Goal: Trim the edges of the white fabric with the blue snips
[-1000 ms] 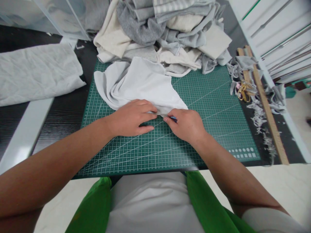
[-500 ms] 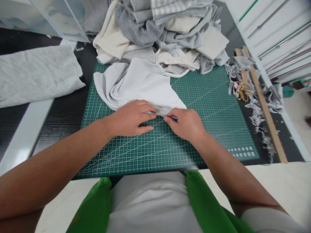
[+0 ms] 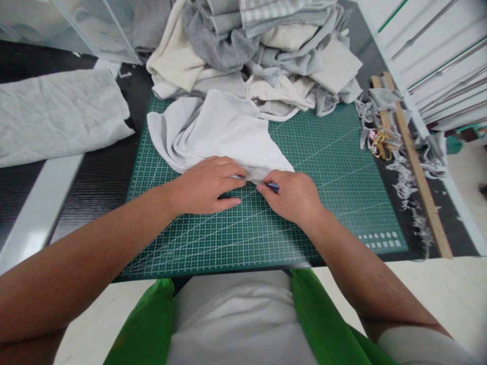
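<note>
On a green cutting mat (image 3: 243, 238), a person's right hand (image 3: 292, 195) grips a small, mostly hidden blue tool (image 3: 274, 187) at the near edge of a pale cloth (image 3: 236, 126), while the left hand (image 3: 210, 186) lies over that edge, whether pinching it impossible to tell. Gold scissors (image 3: 380, 145) sit off to the right, and a heap of gray and cream fabric (image 3: 224, 48) rises beyond.

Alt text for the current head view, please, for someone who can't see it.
A person's left hand rests on the near edge of a white cloth while the right hand holds a small blue item there. The cloth lies on a green cutting mat; beyond is a heap of gray and cream fabrics, with gold-handled scissors and scraps at right.
</note>
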Available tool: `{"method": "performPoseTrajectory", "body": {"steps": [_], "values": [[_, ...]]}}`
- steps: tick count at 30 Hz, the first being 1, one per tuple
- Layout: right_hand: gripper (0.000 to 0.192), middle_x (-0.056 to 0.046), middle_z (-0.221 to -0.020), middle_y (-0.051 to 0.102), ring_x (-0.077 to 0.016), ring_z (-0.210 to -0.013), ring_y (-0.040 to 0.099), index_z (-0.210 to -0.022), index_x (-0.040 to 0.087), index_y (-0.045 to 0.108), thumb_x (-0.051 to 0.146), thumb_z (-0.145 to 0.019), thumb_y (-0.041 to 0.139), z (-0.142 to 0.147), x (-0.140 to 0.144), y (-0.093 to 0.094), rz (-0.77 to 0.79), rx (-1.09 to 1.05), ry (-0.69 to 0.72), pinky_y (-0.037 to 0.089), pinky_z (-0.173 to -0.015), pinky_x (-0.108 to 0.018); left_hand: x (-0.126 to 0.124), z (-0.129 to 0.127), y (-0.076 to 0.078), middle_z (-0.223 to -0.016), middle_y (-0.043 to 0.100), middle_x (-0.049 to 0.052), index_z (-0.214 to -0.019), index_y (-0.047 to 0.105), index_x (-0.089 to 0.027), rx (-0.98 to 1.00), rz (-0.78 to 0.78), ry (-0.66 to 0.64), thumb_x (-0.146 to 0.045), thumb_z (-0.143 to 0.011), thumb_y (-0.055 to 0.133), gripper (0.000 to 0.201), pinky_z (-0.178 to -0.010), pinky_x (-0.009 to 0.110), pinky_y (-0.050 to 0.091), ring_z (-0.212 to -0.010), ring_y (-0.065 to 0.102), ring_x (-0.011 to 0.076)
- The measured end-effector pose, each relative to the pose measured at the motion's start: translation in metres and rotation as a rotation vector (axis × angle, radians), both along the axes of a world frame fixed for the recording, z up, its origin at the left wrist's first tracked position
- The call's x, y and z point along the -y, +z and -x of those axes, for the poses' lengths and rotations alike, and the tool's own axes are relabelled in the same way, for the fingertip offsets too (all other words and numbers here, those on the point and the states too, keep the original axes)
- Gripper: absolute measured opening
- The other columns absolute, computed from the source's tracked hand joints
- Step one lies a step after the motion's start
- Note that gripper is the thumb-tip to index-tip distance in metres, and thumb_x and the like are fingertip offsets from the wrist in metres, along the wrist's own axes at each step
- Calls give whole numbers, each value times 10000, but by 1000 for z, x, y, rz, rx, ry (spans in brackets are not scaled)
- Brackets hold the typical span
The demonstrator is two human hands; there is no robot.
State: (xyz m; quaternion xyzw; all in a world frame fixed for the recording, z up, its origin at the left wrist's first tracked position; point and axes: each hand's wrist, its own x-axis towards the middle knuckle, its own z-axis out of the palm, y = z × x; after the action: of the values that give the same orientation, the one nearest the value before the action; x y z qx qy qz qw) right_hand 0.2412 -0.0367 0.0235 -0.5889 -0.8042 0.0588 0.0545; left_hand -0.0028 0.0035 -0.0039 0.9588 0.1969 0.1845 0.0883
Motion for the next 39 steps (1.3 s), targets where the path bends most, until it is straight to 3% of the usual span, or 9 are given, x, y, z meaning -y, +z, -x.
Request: {"method": "performPoseTrajectory", "body": {"steps": [16,39], "values": [[287,-59,-860,796,-229,-742,697,-945,217,748,415,-989,545,4,0,5,11,136,23,320,-619,-345,-1,0,0,-1287,696,137,-1182,712,-139,-8,-7,-2,-412,-978,628,351,-1031,497,529,-1179,644,310],[243,-33,-831,792,-224,-746,705,-925,222,759,430,-931,634,-3,0,3,42,-82,-31,422,-688,-331,0,-1,3,-1295,692,142,-1186,716,-137,-17,19,5,-391,-971,642,341,-1044,503,525,-1204,633,312]]}}
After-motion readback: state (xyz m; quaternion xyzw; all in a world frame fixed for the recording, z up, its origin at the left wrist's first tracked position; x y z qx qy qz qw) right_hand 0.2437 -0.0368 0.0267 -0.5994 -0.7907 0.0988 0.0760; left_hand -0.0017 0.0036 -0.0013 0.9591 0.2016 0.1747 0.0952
